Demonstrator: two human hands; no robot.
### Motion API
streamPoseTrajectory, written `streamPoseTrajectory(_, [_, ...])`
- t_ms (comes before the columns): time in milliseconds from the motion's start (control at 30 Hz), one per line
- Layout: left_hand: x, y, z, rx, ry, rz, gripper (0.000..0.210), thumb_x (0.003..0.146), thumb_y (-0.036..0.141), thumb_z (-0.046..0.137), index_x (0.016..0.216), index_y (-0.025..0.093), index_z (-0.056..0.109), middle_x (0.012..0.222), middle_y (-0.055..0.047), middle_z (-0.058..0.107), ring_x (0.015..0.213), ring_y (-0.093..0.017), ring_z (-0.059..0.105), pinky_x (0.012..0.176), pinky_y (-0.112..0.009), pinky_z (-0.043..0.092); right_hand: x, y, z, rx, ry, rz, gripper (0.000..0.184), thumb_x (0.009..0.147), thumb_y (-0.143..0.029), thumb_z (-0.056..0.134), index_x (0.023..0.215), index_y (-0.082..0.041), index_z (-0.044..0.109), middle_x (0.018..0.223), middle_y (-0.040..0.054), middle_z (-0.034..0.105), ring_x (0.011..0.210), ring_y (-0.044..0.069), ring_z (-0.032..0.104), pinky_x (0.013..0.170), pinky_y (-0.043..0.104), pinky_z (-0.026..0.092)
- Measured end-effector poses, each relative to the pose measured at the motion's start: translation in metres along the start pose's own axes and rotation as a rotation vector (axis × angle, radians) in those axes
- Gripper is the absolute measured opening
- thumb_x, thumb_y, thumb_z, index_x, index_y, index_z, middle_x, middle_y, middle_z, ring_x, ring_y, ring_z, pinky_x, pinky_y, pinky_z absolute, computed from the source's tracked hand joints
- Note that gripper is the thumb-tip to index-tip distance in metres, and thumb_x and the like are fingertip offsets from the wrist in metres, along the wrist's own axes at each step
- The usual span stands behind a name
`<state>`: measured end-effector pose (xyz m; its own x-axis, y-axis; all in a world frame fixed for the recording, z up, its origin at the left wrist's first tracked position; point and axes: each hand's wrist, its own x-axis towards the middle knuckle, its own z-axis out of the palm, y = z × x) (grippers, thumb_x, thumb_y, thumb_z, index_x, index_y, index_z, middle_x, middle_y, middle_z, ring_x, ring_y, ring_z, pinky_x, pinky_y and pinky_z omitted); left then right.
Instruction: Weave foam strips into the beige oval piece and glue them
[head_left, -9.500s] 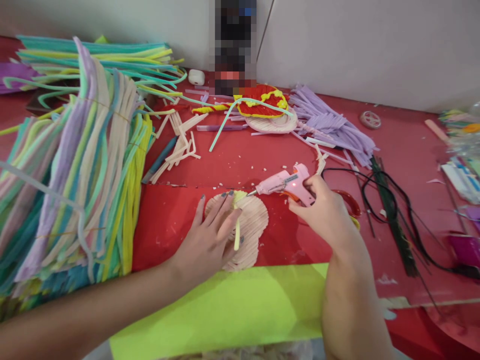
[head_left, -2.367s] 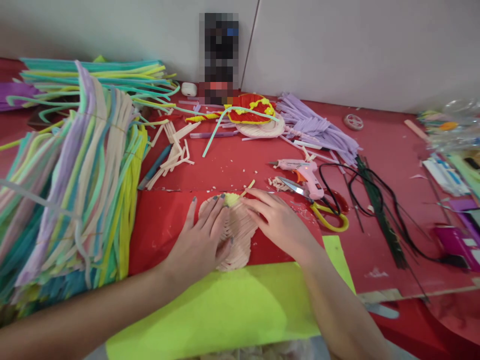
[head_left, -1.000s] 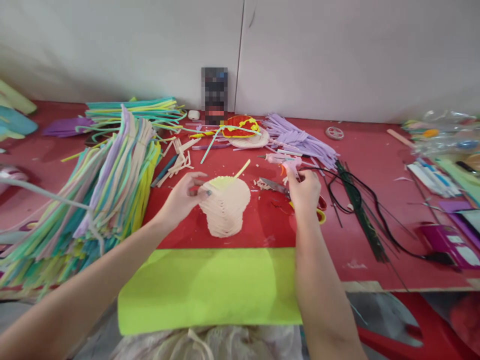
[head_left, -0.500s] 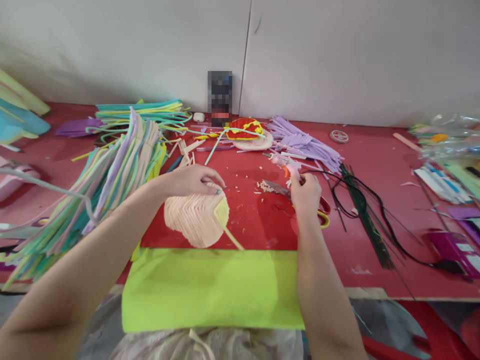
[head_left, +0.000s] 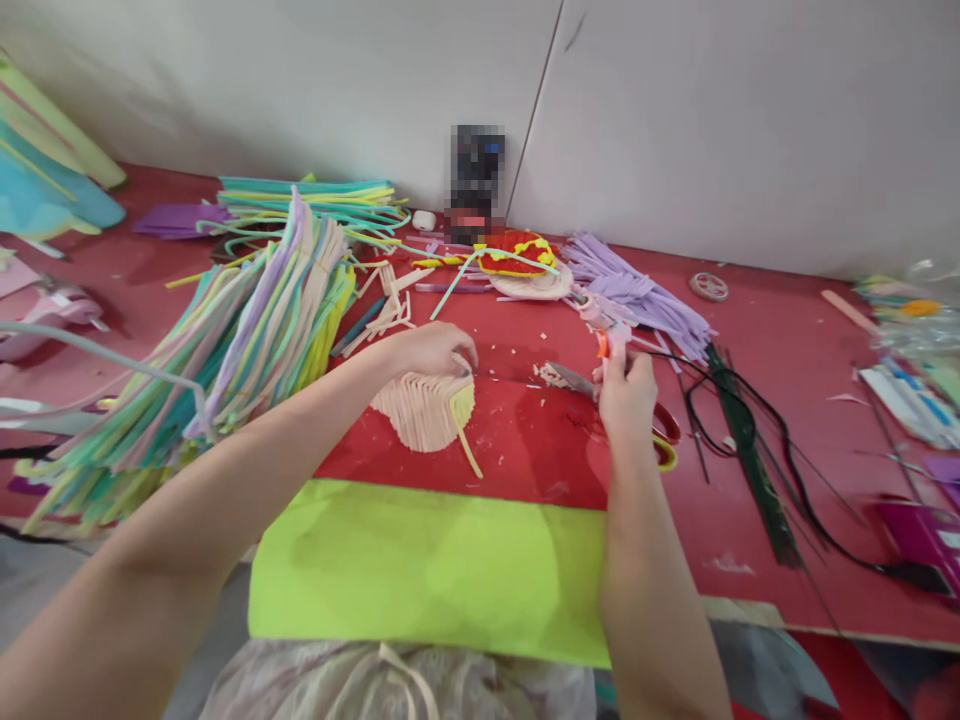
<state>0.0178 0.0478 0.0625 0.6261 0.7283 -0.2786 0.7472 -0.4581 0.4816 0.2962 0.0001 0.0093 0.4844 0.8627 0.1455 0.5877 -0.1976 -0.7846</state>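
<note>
My left hand (head_left: 439, 350) has its thumb and fingers closed on the upper edge of a leaf-shaped piece (head_left: 420, 410). The piece is made of peach pipe cleaners laid side by side in V-shaped rows. Along its right edge runs a pale yellow strip (head_left: 466, 440), with a tail pointing toward me. Wrapped in my right hand (head_left: 628, 388) is a pink hot glue gun (head_left: 600, 318), its nozzle aimed up and left, away from me. Scissors (head_left: 576, 380) with red and yellow handles lie under that hand, partly hidden.
Pipe cleaner bundles (head_left: 262, 310) cover the left side; a purple bundle (head_left: 637, 285) lies at the back. A black cord (head_left: 780, 440) and green stems (head_left: 750, 455) run along the right. Small offcuts (head_left: 551, 375) surround the scissors. A lime-green sheet (head_left: 435, 570) hangs at the front edge.
The view has turned slightly left. My left hand and the leaf-shaped piece have shifted a little away from me and to the right. The glue gun stays in my right hand.
</note>
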Motion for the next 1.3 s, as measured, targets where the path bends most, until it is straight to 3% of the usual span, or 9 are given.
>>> streamPoseTrajectory(67, [0.000,-0.002,0.003,-0.014,0.037,-0.033,0.026,0.075,0.020,0.061,0.099,0.018,0.069,0.099,-0.004,0.071,0.091,-0.017,0.063,0.076,-0.024,0.042,-0.003,-0.003,0.001,0.000,0.004,-0.023,0.041,0.087,-0.058,0.035,0.093,-0.021,0.051,0.075,0.0063,0.063,0.065,0.022,0.059,0.066,0.036,0.043])
streamPoseTrajectory(233, [-0.010,-0.005,0.013,-0.102,0.349,-0.050,0.017,0.076,0.021,0.061,0.089,0.017,0.070,0.091,-0.004,0.070,0.084,-0.016,0.063,0.075,-0.025,0.044,-0.015,-0.018,0.001,-0.008,-0.055,-0.064,0.045,0.080,-0.063,0.046,0.095,-0.022,0.053,0.083,0.0057,0.063,0.077,0.022,0.058,0.073,0.037,0.043])
streamPoseTrajectory(300, [-0.021,-0.006,0.017,-0.183,0.404,-0.042,0.013,0.077,0.024,0.062,0.084,0.018,0.070,0.086,-0.002,0.069,0.078,-0.014,0.062,0.072,-0.024,0.045,-0.022,-0.026,0.001,-0.040,-0.098,-0.088,0.048,0.073,-0.066,0.055,0.095,-0.023,0.053,0.084,0.0044,0.063,0.078,0.022,0.058,0.073,0.036,0.043])
streamPoseTrajectory(500, [-0.051,-0.010,0.043,-0.295,0.368,-0.015,0.013,0.078,0.022,0.061,0.088,0.020,0.069,0.085,-0.001,0.067,0.076,-0.012,0.061,0.069,-0.023,0.045,-0.042,-0.044,0.004,-0.155,-0.225,-0.151,0.054,0.068,-0.066,0.059,0.100,-0.023,0.051,0.084,0.0043,0.063,0.074,0.023,0.060,0.067,0.034,0.044])
streamPoseTrajectory(667, [-0.050,-0.016,0.062,-0.324,0.362,-0.041,0.018,0.077,0.024,0.064,0.094,0.022,0.067,0.082,0.001,0.066,0.070,-0.011,0.058,0.065,-0.021,0.045,-0.048,-0.045,0.008,-0.199,-0.235,-0.229,0.051,0.072,-0.063,0.058,0.102,-0.023,0.050,0.085,0.0045,0.064,0.075,0.023,0.061,0.066,0.033,0.043])
streamPoseTrajectory(1067, [-0.044,-0.016,0.062,-0.353,0.333,-0.081,0.028,0.073,0.019,0.067,0.101,0.026,0.068,0.077,0.004,0.063,0.062,-0.008,0.051,0.059,-0.019,0.039,-0.045,-0.027,0.005,-0.281,-0.259,-0.210,0.051,0.071,-0.058,0.062,0.106,-0.022,0.051,0.092,0.0050,0.062,0.078,0.021,0.058,0.072,0.034,0.045])
streamPoseTrajectory(1300, [-0.043,-0.013,0.056,-0.324,0.326,-0.060,0.029,0.075,0.021,0.065,0.104,0.025,0.067,0.080,0.002,0.066,0.064,-0.009,0.054,0.061,-0.020,0.040,-0.042,-0.025,0.004,-0.307,-0.251,-0.197,0.050,0.070,-0.057,0.063,0.105,-0.023,0.051,0.091,0.0048,0.062,0.077,0.022,0.059,0.066,0.032,0.044])
